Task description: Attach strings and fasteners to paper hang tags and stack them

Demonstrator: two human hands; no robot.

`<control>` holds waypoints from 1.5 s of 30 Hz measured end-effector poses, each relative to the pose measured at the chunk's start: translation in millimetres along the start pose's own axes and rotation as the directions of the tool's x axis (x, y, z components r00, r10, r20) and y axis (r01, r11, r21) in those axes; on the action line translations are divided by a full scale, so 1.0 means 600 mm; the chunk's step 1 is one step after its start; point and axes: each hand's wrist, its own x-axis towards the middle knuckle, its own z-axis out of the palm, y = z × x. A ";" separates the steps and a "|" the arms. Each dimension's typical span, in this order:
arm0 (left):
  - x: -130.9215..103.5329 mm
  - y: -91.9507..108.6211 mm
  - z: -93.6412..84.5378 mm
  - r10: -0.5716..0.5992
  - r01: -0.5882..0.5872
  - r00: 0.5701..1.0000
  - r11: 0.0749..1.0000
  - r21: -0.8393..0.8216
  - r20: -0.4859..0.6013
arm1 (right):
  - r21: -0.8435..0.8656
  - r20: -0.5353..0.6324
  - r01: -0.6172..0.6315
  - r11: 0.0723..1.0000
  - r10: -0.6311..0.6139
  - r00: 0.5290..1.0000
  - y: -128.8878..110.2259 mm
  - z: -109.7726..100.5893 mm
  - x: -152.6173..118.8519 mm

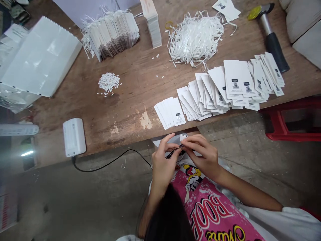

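Over my lap, just off the table's near edge, my left hand (164, 160) pinches a small black-and-white piece (173, 153) between thumb and fingers. Close against it, my right hand (204, 154) has its fingers pressed together on a small white tag (183, 137). The fingertips of both hands nearly meet, and they hide much of what they hold. Above my hands on the table lies a small fan of white printed cards (170, 113). A larger spread of the same cards (234, 82) extends to the right.
The wooden table (130, 100) bears a heap of white strings (195, 38), a row of stringed tags (114, 33), a card stack (152, 28), small white bits (109, 82), a hammer (271, 38) and a white power bank (74, 137) with a black cable. A red stool (278, 125) stands at right.
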 end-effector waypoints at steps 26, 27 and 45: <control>-0.001 -0.019 -0.022 -0.064 0.011 0.988 0.939 -0.344 -0.143 | 0.020 -0.148 0.024 1.000 -0.020 0.989 -0.012 -0.007 0.020; 0.002 -0.023 -0.027 -0.053 -0.002 0.987 0.941 -0.338 -0.154 | -0.038 -0.115 0.051 0.998 -0.055 0.992 -0.005 -0.009 0.031; 0.003 -0.047 -0.036 -0.068 0.035 0.992 0.955 -0.293 -0.104 | -0.399 -0.019 0.571 0.717 -0.629 0.777 0.046 -0.037 0.120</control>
